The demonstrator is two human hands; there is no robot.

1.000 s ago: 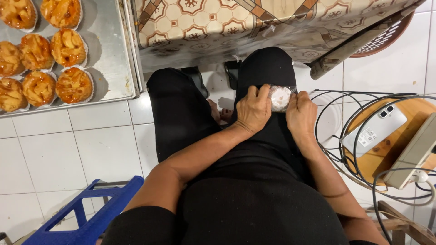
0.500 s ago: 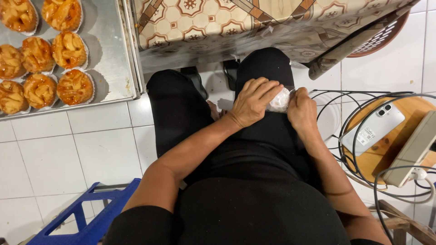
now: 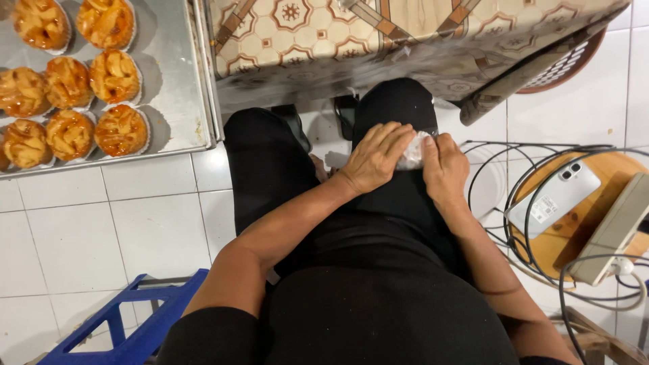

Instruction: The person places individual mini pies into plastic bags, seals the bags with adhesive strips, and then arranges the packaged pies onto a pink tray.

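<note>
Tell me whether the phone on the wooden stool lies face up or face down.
Face down. The phone shows its pale back with the camera lenses at the upper end, lying flat on the round wooden stool; no screen is visible.
</note>
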